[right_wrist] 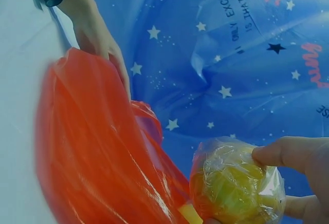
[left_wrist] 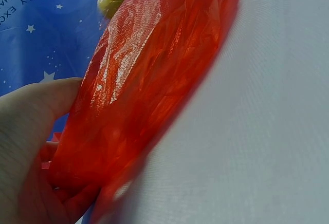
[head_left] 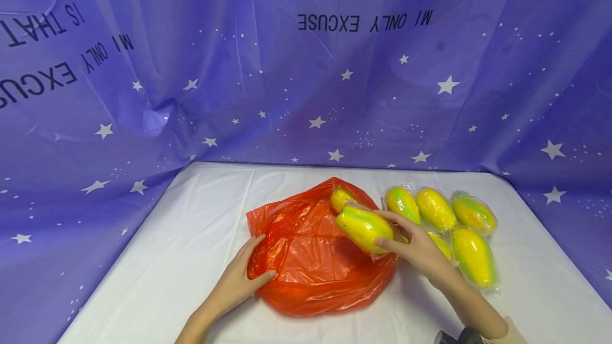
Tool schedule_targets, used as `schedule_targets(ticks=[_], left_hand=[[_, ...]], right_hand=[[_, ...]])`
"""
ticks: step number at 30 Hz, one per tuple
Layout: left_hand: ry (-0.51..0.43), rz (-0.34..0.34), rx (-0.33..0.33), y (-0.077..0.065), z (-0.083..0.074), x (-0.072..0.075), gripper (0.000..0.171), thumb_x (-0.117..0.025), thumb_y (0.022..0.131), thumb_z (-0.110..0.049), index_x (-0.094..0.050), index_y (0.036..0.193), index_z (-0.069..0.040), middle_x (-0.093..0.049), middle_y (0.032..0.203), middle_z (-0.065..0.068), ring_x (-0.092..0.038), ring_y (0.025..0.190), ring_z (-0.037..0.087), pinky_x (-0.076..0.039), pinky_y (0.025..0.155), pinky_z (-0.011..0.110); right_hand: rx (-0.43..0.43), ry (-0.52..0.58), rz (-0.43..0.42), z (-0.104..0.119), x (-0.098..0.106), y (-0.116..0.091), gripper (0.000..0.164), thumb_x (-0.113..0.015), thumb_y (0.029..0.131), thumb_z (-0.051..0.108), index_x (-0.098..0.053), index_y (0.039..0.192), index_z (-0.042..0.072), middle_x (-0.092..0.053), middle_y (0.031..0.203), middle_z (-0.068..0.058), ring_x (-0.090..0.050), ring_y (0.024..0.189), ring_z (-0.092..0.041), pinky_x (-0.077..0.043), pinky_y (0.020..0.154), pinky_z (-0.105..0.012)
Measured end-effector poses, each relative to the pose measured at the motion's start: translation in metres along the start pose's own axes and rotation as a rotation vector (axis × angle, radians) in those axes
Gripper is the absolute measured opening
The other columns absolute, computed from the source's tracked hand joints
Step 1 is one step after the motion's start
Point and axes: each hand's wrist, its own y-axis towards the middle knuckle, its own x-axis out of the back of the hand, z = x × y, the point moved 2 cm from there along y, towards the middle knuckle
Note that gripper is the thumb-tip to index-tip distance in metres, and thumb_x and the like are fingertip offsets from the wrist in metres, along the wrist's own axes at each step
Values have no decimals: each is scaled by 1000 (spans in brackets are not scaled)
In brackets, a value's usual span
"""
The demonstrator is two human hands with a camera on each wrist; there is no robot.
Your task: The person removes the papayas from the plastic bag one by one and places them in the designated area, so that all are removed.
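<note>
A red plastic bag (head_left: 315, 259) lies spread with its mouth open on the white table. My left hand (head_left: 241, 275) holds the bag's left edge, its thumb and fingers on either side of the film in the left wrist view. Over the bag's right side, my right hand (head_left: 413, 243) grips a yellow-green mango (head_left: 364, 229) in clear wrap. The wrapped end of that mango (right_wrist: 231, 188) shows between thumb and fingers in the right wrist view. Another mango (head_left: 340, 199) sits at the far side of the bag, partly hidden behind the held one.
Several more wrapped mangoes (head_left: 473, 256) lie grouped on the table to the right of the bag, one partly covered by my right hand. A purple curtain (head_left: 306, 94) with stars and lettering hangs behind the white table (head_left: 158, 259).
</note>
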Motion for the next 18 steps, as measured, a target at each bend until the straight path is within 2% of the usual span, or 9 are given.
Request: schedule_targets(ticks=[4, 8, 11, 14, 17, 18], left_hand=[[-3, -1, 2, 0, 0, 0, 82, -75, 82, -41, -36, 149, -15, -27, 156, 14, -26, 140, 36, -25, 108, 61], [-5, -1, 2, 0, 0, 0, 82, -76, 82, -41, -36, 149, -15, -26, 156, 14, -26, 140, 36, -25, 108, 61], [-9, 2, 3, 0, 0, 0, 82, -75, 82, -41, -36, 149, -15, -26, 156, 15, -26, 140, 37, -25, 107, 61], [-8, 3, 4, 0, -1, 0, 82, -75, 82, -42, -37, 149, -15, -26, 156, 15, -26, 140, 38, -25, 107, 62], [-3, 3, 6, 0, 0, 0, 82, -75, 82, -42, -37, 149, -15, -25, 156, 15, -26, 140, 37, -25, 107, 62], [-2, 2, 5, 0, 0, 0, 82, -75, 82, -42, -36, 149, -15, -25, 156, 15, -26, 140, 37, -25, 108, 62]], right_hand=[[9, -41, -31, -2, 8, -5, 54, -73, 86, 34, -54, 136, 26, -45, 146, -2, -39, 132, -28, -32, 106, -53], [-7, -50, -55, -2, 15, -10, 55, -73, 87, 33, -53, 138, 24, -49, 141, -3, -46, 124, -25, -46, 95, -36], [-22, -20, -64, -2, 19, -15, 56, -73, 88, 30, -52, 139, 21, -49, 140, -7, -48, 120, -25, -50, 87, -26], [-34, 8, -68, -2, 23, -20, 57, -72, 88, 28, -50, 140, 18, -48, 140, -10, -48, 119, -26, -51, 84, -23], [-44, -16, -72, -1, 29, -25, 57, -70, 90, 29, -49, 141, 18, -47, 142, -9, -46, 123, -25, -48, 88, -23], [-50, -22, -72, -2, 31, -26, 57, -70, 90, 29, -48, 142, 19, -46, 143, -9, -45, 125, -26, -47, 91, -26]])
